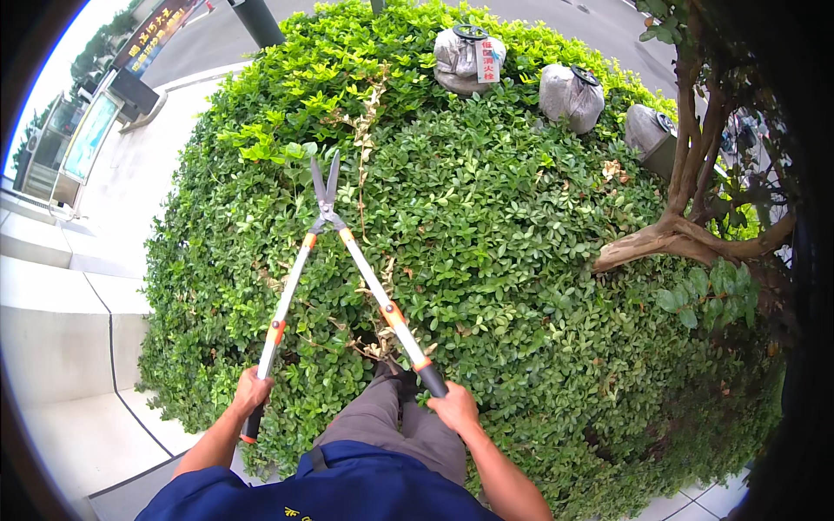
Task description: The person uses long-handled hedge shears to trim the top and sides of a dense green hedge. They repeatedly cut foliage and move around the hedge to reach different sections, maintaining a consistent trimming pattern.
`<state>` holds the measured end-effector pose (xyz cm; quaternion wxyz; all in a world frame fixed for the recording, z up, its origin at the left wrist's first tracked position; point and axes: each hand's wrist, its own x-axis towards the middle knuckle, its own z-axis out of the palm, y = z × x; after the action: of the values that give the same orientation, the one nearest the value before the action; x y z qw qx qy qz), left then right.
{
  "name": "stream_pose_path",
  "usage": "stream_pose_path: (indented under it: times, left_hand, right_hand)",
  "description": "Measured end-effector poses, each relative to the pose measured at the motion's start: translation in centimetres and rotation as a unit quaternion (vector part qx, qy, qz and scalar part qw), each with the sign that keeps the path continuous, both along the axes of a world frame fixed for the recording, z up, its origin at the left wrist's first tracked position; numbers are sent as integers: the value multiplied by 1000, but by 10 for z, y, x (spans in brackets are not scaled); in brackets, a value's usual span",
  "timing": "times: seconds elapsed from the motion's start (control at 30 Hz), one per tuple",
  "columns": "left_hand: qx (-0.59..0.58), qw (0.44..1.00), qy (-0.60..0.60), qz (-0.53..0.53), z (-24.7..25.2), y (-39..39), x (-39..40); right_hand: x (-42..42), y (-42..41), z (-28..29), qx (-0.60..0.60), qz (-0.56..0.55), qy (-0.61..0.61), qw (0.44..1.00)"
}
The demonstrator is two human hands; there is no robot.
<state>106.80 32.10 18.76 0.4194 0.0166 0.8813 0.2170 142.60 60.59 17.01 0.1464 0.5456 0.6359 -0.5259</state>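
Note:
Both my hands hold a pair of long-handled hedge shears (326,207), with silver tubes, orange collars and black grips. My left hand (253,391) is closed around one handle at its black grip. My right hand (454,406) grasps the end of the other black grip. The handles are spread and the two blades stand partly apart, pointing away from me over the leafy hedge (495,260). Right of the blades a dry, yellowed stem (366,130) rises from the leaves. More withered twigs (381,345) lie near my feet, which are partly hidden among the foliage.
Wrapped valves with black handwheels (469,62) stand at the hedge's far side; one bears a tag with writing. At right, a thick tree trunk (671,234) leans over the hedge. Pale stone ledges (71,325) run along the left, and a dark post (257,23) stands beyond.

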Motion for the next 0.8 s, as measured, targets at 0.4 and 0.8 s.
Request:
stream_pose_path:
  times: [0.4,0.8]
  left_hand:
    - [-80,955,-134,-252,30,116,30]
    - [-134,717,-153,-667,33,217,125]
  right_hand:
    - [53,-111,37,-212,-319,22,923]
    - [208,-307,191,-154,-522,-86,834]
